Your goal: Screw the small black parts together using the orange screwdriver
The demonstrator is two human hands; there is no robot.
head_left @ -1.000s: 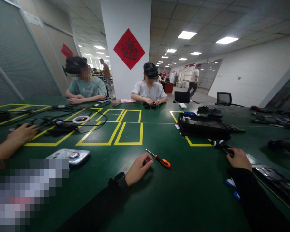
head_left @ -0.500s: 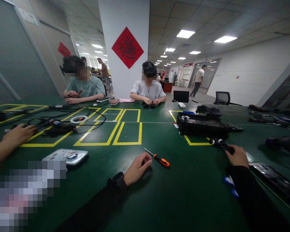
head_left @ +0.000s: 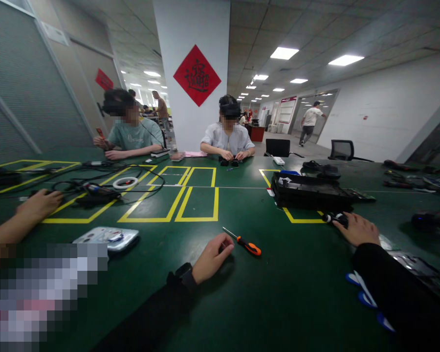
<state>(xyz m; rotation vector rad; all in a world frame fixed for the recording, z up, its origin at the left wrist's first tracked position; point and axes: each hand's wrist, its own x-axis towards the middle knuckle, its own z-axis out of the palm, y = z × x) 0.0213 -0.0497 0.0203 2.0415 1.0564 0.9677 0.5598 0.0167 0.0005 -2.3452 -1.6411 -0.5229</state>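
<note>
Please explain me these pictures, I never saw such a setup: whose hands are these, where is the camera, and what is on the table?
There is no robot here. Every picture comes from one camera worn on a person's head, looking forward and down. The two dark-sleeved arms are that person's. The left hand rests, seemingly empty, beside an orange-and-black screwdriver on the green table. The right hand touches a black-and-white object; its grip is unclear. Beyond lies a black tray. The bare arm at far left belongs to somebody else.
</note>
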